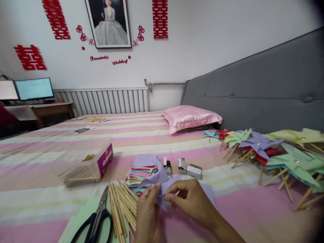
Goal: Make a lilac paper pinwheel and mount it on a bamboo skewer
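Note:
My left hand [149, 216] pinches a purple paper pinwheel [159, 174] between thumb and fingers, its blades folded in toward the middle. At the pinwheel's centre, the thumb and forefinger of my right hand [193, 200] are pressed together; what they grip is too small to make out. More purple paper [209, 193] lies flat behind the right hand. Just beyond the left hand is a stack of coloured paper squares [136, 177]. Thin wooden sticks [117, 212] and dark-handled scissors [97, 216] lie to its left, partly over pale green paper [87, 209].
Finished pinwheels [258, 143] on sticks are heaped at the right. Three small boxes [194, 171] stand beyond my hands. A clear plastic box [83, 168] with sticks sits at the left. Farther back are a pink pillow [191, 116], a phone [81, 130] and a grey headboard [253, 81].

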Demonstrator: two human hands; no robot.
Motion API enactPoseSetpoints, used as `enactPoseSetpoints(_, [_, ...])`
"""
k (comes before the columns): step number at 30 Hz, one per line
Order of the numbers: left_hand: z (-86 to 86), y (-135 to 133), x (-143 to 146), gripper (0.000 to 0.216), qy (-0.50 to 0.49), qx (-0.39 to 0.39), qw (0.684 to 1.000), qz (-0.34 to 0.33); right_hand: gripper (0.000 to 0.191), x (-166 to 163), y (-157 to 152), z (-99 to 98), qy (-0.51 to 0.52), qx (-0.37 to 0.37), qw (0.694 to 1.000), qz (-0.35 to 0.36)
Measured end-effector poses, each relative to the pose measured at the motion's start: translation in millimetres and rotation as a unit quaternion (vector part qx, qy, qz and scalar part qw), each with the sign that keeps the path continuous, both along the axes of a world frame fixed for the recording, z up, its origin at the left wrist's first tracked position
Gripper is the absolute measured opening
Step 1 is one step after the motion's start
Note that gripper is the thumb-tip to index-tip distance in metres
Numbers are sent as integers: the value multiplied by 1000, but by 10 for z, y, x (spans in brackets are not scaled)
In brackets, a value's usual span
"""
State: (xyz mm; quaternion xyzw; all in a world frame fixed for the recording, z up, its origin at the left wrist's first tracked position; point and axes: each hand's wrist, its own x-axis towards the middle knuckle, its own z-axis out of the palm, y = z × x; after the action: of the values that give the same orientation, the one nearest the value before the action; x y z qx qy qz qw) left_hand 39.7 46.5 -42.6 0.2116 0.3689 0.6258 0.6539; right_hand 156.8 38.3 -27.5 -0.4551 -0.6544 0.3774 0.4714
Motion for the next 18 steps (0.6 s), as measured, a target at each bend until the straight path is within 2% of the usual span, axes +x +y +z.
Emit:
enactPoseSetpoints(3, [-32, -3, 0, 11, -5, 11, 1000, 2, 13, -32, 3, 8, 13, -24, 999, -36])
enactPoseSetpoints(7, [-69, 21, 3, 11, 2, 22, 1000, 8, 13, -44, -2, 15, -7, -4, 997, -80])
enactPoseSetpoints(18, [-151, 47, 21, 13, 81, 47, 996, 13, 18, -23, 28, -8, 0, -11, 990, -140])
